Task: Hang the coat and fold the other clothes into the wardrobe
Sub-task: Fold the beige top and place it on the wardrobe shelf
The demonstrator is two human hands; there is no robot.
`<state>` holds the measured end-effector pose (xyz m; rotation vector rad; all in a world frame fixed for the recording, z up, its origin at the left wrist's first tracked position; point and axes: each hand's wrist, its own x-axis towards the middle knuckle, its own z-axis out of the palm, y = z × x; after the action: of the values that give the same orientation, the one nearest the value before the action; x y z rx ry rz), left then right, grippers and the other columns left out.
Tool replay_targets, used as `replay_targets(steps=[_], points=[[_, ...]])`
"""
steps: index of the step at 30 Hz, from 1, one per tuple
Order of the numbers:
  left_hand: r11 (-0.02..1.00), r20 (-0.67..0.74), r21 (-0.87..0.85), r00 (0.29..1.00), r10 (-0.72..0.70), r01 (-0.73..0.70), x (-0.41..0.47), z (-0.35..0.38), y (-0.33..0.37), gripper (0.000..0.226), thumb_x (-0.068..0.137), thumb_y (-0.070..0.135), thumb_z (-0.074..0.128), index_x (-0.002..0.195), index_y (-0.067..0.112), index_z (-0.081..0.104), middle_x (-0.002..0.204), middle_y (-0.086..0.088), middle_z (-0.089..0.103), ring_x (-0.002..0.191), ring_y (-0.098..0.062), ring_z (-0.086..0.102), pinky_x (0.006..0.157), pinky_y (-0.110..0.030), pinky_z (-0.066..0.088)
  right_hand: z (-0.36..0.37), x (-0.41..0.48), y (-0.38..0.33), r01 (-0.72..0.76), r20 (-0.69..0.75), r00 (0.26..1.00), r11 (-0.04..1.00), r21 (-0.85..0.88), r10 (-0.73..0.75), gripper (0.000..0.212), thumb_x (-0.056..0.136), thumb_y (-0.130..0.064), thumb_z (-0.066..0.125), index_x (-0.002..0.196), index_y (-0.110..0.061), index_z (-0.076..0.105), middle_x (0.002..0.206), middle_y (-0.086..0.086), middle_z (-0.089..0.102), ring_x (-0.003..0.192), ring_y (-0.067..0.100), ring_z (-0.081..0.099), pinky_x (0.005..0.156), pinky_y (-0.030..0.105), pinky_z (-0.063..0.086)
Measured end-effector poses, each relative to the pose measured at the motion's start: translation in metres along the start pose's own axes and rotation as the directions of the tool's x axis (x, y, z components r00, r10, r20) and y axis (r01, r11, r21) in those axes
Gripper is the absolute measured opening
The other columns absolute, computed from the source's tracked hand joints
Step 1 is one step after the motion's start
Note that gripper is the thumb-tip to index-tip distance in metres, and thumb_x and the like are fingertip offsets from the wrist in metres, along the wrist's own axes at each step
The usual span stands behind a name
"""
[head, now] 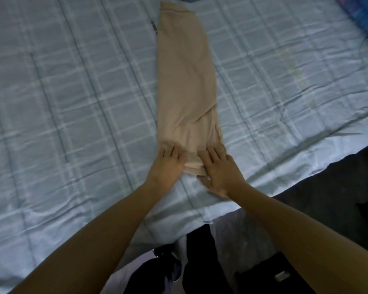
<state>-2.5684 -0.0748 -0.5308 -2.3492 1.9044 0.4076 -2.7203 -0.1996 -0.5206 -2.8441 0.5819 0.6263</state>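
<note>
- Beige garment (185, 81) lies as a long narrow strip on the bed sheet (72, 102), near end by the bed edge.
- Left hand (168, 166) and right hand (219, 172): fingers straight, flat on the near end. Can't tell if the right thumb is under it.
- Likely next: fold the near end away from me. Take both corners evenly, keep the sides lined up, flatten the mid-strip crease.

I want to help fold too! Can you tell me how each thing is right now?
Beige garment: folded into a long narrow strip, lying flat.
Left hand: fingers flat on the garment's near end.
Right hand: fingers on top of the near end, thumb at the hem; grip unclear.
Bed sheet: spread out under the garment, wrinkled.
</note>
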Motion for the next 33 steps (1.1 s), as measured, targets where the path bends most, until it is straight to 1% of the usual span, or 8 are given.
replay_targets(steps=[3,6,13,15,18,23,27,33], points=[[1.000,0.016,-0.023,1.000,0.018,-0.017,-0.004,-0.013,0.006,0.041,0.057,0.005,0.077,0.096,0.003,0.064,0.088,-0.019,0.066,0.080,-0.035,0.063,0.069,-0.035,0.051,-0.001,0.003,-0.005,-0.059,-0.087,0.995,0.998,-0.014,0.058,0.054,0.082,-0.015,0.058,0.134,-0.010,0.045,0.128,0.018,0.052,0.114,0.044,0.050,0.066,0.041,0.047],[0.990,0.115,-0.136,0.993,0.038,-0.022,-0.011,-0.029,0.012,0.028,0.079,0.002,0.057,0.107,0.003,0.060,0.102,-0.017,0.063,0.094,-0.033,0.061,0.075,-0.034,0.048,-0.019,-0.004,-0.008,-0.035,-0.054,0.998,0.997,0.065,0.038,0.044,0.088,-0.005,0.047,0.130,-0.015,0.048,0.116,0.010,0.058,0.108,0.033,0.055,0.067,0.035,0.045],[0.871,0.446,-0.481,0.884,0.142,0.103,-0.013,-0.087,0.005,0.018,0.087,0.005,0.046,0.089,-0.004,0.062,0.099,-0.022,0.064,0.092,-0.033,0.059,0.072,-0.028,0.040,-0.091,-0.018,0.000,-0.178,0.500,0.866,0.939,0.294,0.007,0.015,0.088,-0.016,0.045,0.085,-0.014,0.060,0.094,0.011,0.067,0.084,0.029,0.065,0.065,0.032,0.046],[0.856,0.394,-0.499,0.915,0.088,0.133,0.005,-0.110,-0.013,0.017,0.085,0.005,0.049,0.090,0.000,0.064,0.101,-0.019,0.066,0.093,-0.031,0.060,0.071,-0.027,0.040,-0.117,-0.006,0.008,-0.257,0.414,0.904,0.907,0.334,0.104,0.014,0.087,-0.026,0.047,0.078,-0.019,0.055,0.091,0.007,0.064,0.085,0.029,0.064,0.067,0.033,0.048],[0.843,0.000,-0.510,0.980,-0.198,0.171,0.033,-0.131,-0.043,0.030,0.085,0.004,0.050,0.112,0.007,0.062,0.114,-0.017,0.062,0.105,-0.033,0.057,0.084,-0.031,0.044,-0.143,0.016,0.022,-0.285,-0.124,0.932,0.902,0.325,0.339,0.024,0.090,-0.029,0.047,0.107,-0.020,0.061,0.104,0.007,0.065,0.093,0.030,0.060,0.077,0.036,0.046],[0.927,-0.596,-0.359,0.739,-0.315,0.105,0.040,-0.119,-0.050,0.028,0.089,0.009,0.048,0.115,0.006,0.057,0.109,-0.018,0.055,0.101,-0.030,0.049,0.089,-0.041,0.038,-0.121,0.042,0.022,-0.173,-0.530,0.776,0.924,0.342,0.342,0.045,0.084,-0.013,0.056,0.129,-0.012,0.051,0.135,0.017,0.047,0.110,0.033,0.052,0.092,0.044,0.042],[0.984,-0.425,-0.162,0.905,0.001,-0.078,0.005,-0.036,-0.033,0.031,0.086,0.025,0.043,0.109,0.007,0.055,0.105,-0.018,0.060,0.091,-0.034,0.057,0.082,-0.039,0.032,-0.047,0.033,0.006,0.190,-0.442,0.892,0.964,0.185,-0.091,0.048,0.080,-0.024,0.061,0.125,-0.009,0.053,0.129,0.021,0.051,0.114,0.036,0.050,0.095,0.050,0.044],[0.986,-0.184,-0.169,0.983,-0.027,-0.004,0.023,0.006,-0.031,0.067,0.077,0.026,0.059,0.136,0.002,0.040,0.139,-0.020,0.045,0.129,-0.035,0.037,0.111,-0.049,0.024,-0.013,0.063,0.004,0.071,-0.241,0.970,0.990,0.124,-0.039,0.073,0.076,-0.033,0.051,0.143,-0.010,0.037,0.148,0.019,0.037,0.137,0.032,0.034,0.112,0.048,0.027]])
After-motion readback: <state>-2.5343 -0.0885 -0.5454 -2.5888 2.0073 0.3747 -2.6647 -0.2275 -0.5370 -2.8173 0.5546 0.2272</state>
